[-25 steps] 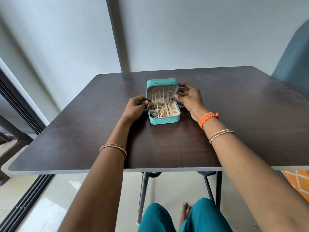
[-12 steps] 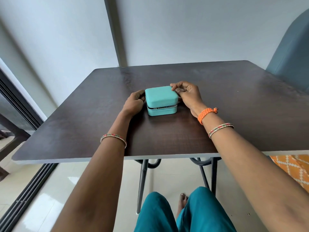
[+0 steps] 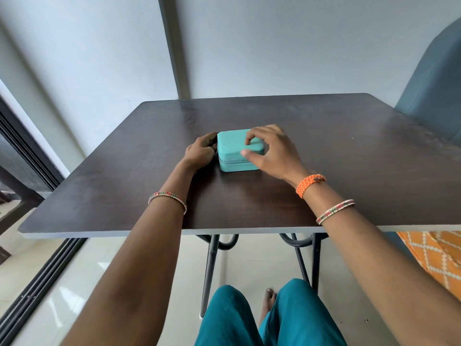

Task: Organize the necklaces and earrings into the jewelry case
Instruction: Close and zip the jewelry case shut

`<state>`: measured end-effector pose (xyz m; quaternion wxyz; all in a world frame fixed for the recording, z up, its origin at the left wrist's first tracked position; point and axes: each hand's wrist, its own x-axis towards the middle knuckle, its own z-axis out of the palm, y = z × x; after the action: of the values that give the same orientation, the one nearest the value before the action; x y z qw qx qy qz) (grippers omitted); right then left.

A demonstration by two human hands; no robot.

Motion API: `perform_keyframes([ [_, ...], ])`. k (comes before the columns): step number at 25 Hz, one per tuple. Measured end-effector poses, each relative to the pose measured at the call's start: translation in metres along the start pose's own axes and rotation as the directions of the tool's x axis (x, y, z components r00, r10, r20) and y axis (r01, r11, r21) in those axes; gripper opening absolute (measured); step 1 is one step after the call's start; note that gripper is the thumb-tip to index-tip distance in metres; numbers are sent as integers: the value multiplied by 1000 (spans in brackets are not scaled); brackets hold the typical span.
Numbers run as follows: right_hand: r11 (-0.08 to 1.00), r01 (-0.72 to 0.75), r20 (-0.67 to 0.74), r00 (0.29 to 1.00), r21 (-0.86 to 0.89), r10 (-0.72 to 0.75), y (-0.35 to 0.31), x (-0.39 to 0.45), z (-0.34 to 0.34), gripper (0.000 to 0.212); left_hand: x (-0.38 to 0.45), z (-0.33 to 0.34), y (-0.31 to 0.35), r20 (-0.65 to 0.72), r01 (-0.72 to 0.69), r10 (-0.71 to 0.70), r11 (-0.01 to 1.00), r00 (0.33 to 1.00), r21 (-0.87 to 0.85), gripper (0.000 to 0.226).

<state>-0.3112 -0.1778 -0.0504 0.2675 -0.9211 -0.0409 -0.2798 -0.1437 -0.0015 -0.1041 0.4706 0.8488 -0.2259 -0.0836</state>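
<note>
The jewelry case [image 3: 235, 152] is a small box with rounded corners, covered in a matte turquoise material. Its lid is down, and a dark line that looks like a zipper seam runs round the near side, splitting the lid from the base. No necklaces or earrings show, since the lid hides the inside. No brand, label or writing can be read on the case.

The case sits flat on the dark brown table [image 3: 349, 171], near the middle of the top and a little toward the person's left.

The left hand [image 3: 200, 153] rests on the table against the left side of the case, with curled fingers touching that side; whether they truly clasp it cannot be told, as the fingertips are hidden behind the corner. The right hand [image 3: 270, 151] is over the right part of the case: curled fingers rest on the lid, and the thumb lies against the near right corner at the seam, so the hand is closed round that corner.

On the right wrist, nearer the person than the case, are an orange woven band [image 3: 310, 185] and a beaded bangle [image 3: 335, 211]. A similar beaded bangle [image 3: 167, 199] circles the left wrist.
</note>
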Motion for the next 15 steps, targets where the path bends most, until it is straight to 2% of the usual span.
perform_keyframes([
  [3,977,96,136,988,-189,-70,-12,-5,7,45,-8,2,11,-8,-8,9,1000,1000,15,52],
  [6,981,82,186,981,-175,-49,-22,-9,21,57,-20,3,25,-19,-18,19,999,1000,49,46],
  [9,983,39,109,994,-178,-20,-28,-19,34,60,-22,3,31,-71,13,-9,998,997,63,52],
  [12,991,-89,28,995,-98,92,-29,-22,34,61,-21,3,32,-73,42,-36,996,997,83,49],
  [15,985,-159,64,984,-67,164,-29,-21,33,70,-16,-2,30,-24,47,-45,994,999,99,40],
])
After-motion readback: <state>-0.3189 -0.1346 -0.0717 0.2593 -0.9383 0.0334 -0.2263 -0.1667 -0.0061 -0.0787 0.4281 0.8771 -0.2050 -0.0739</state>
